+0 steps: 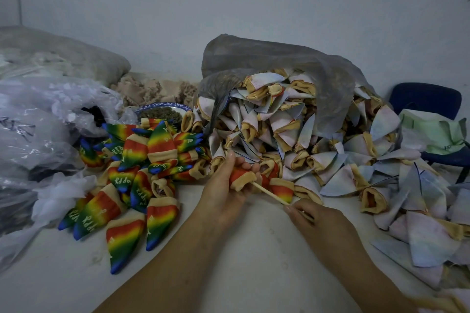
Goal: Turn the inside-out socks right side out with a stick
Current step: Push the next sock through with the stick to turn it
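My left hand (pixel 223 185) grips a small sock (pixel 240 177) with a red body and tan cuff, held just above the white table. A thin pale wooden stick (pixel 269 192) runs from the sock's cuff opening down to my right hand (pixel 309 216), which pinches its lower end. A pile of pale inside-out socks (pixel 300 134) with tan cuffs spills from a grey plastic bag behind and to the right. Rainbow right-side-out socks (pixel 137 175) printed "HAPPY" lie in a heap to the left.
Clear plastic bags (pixel 38 134) crowd the left side of the white table (pixel 241 262). A blue-rimmed bowl (pixel 162 110) with greenish contents sits behind the rainbow heap. A dark blue chair (pixel 427 104) holding a light green cloth stands at the far right. Beige scraps lie against the wall.
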The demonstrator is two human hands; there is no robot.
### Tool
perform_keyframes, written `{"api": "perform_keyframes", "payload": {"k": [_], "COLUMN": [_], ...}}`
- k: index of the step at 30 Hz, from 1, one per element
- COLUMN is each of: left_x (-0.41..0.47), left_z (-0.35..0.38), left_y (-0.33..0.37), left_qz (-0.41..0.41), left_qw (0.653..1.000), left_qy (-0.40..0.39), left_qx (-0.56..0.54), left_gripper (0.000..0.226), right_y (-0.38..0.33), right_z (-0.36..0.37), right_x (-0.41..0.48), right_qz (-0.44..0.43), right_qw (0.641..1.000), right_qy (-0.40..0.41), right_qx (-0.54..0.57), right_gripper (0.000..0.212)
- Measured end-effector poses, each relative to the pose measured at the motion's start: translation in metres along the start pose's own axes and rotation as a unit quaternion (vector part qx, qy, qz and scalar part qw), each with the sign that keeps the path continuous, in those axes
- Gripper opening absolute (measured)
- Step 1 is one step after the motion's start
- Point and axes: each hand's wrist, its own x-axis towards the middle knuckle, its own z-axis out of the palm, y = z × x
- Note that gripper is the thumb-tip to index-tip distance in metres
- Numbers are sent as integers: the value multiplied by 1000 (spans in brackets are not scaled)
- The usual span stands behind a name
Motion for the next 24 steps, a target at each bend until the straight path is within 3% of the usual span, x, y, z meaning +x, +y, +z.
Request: {"api": "perform_keyframes", "payload": {"k": [5, 17, 24], "left_x": [1, 1, 2], "left_z": [-2, -1, -3], "left_y": [1, 2, -2], "left_qz": [-4, 6, -22], "left_qw": [1000, 999, 999], "left_qy": [17, 22, -18], "left_qx": [11, 38, 36], "left_gripper": [29, 39, 39], "right_y": [-4, -5, -6], "right_z": [-1, 1, 3], "right_x": [-1, -2, -3], "right_qz": [-19, 2, -1], "right_qw": [999, 1000, 1000], "right_qy": [-35, -1, -4], "right_qx": [-25, -19, -18], "right_gripper": [35, 34, 31]}}
